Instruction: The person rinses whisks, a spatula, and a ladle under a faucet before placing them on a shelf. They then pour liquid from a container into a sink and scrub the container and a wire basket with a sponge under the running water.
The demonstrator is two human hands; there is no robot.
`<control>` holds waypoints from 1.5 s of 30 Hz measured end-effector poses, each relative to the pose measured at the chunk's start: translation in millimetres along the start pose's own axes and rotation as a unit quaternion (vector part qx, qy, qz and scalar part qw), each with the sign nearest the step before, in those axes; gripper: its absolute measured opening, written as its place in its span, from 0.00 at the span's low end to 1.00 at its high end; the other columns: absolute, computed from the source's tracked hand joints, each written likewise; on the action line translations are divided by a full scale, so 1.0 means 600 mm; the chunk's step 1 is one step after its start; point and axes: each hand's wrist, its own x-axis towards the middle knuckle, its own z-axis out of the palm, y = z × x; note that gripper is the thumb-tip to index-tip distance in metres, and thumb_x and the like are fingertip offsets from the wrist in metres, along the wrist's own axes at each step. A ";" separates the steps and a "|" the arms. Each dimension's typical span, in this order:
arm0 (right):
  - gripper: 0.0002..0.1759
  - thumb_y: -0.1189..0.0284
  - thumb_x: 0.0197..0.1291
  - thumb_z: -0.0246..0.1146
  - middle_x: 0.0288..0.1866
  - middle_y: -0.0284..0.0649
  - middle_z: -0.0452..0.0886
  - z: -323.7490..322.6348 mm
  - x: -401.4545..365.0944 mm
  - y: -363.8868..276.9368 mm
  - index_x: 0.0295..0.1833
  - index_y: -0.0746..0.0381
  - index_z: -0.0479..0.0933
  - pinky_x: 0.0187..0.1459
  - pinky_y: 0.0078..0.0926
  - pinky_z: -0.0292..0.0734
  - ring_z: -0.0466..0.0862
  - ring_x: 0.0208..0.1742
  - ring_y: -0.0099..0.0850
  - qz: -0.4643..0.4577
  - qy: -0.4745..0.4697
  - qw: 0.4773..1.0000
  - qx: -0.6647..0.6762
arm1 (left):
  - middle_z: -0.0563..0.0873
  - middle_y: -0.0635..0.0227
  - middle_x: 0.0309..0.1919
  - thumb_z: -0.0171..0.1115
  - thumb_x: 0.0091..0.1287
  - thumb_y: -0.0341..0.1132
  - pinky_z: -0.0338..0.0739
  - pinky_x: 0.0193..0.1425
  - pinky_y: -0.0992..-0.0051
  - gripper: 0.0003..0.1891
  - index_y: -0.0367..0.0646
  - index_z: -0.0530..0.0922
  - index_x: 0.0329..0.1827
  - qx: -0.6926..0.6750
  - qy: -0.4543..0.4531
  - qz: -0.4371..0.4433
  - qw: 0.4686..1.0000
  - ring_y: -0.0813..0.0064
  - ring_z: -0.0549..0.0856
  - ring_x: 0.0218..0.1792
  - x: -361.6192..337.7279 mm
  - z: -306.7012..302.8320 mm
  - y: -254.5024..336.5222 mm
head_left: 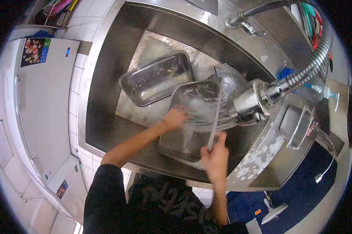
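Observation:
A deep steel pan is tilted on its side in the sink, its hollow facing the spray head. Streams of water shoot from that head into the pan. My right hand is closed around the pan's near right rim. Inside the pan, in the spray, is my left hand; water and motion smear its fingers, so whether it holds anything cannot be made out. Behind, a second steel pan lies in the sink with food bits and some water. A ribbed shiny piece sits partly hidden behind the first pan.
The steel sink has high walls around both pans. A flexible hose arches in from the right, near a faucet. Suds and a small steel container are on the right ledge. A pump bottle stands beyond.

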 end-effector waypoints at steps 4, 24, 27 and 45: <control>0.10 0.76 0.52 0.62 0.27 0.56 0.80 -0.073 0.104 -0.011 0.39 0.71 0.76 0.31 0.48 0.74 0.82 0.30 0.55 -0.212 -0.007 0.976 -0.054 | 0.77 0.61 0.62 0.65 0.59 0.43 0.74 0.61 0.56 0.22 0.59 0.78 0.58 -0.081 -0.101 -0.101 0.986 0.55 0.77 0.61 0.001 -0.096 0.034; 0.19 0.81 0.43 0.65 0.44 0.54 0.82 -0.001 0.119 0.018 0.46 0.71 0.77 0.59 0.38 0.70 0.81 0.49 0.50 -0.192 0.164 0.960 0.122 | 0.64 0.62 0.72 0.61 0.63 0.41 0.55 0.73 0.57 0.26 0.61 0.73 0.67 0.090 -0.053 -0.157 0.982 0.60 0.64 0.71 0.025 -0.051 -0.043; 0.17 0.79 0.46 0.64 0.40 0.55 0.82 0.029 0.156 0.117 0.45 0.72 0.77 0.54 0.40 0.73 0.82 0.46 0.50 -0.222 0.328 0.918 -0.021 | 0.65 0.62 0.72 0.58 0.64 0.37 0.56 0.72 0.55 0.25 0.60 0.74 0.66 0.138 -0.199 -0.074 0.968 0.58 0.63 0.71 0.004 -0.077 -0.001; 0.10 0.82 0.50 0.60 0.16 0.42 0.71 0.098 0.054 0.101 0.41 0.70 0.74 0.20 0.30 0.65 0.71 0.13 0.28 -0.148 0.309 0.939 0.020 | 0.64 0.62 0.71 0.54 0.65 0.33 0.60 0.71 0.51 0.25 0.61 0.73 0.67 0.148 -0.136 -0.051 0.978 0.54 0.67 0.67 0.028 -0.056 -0.053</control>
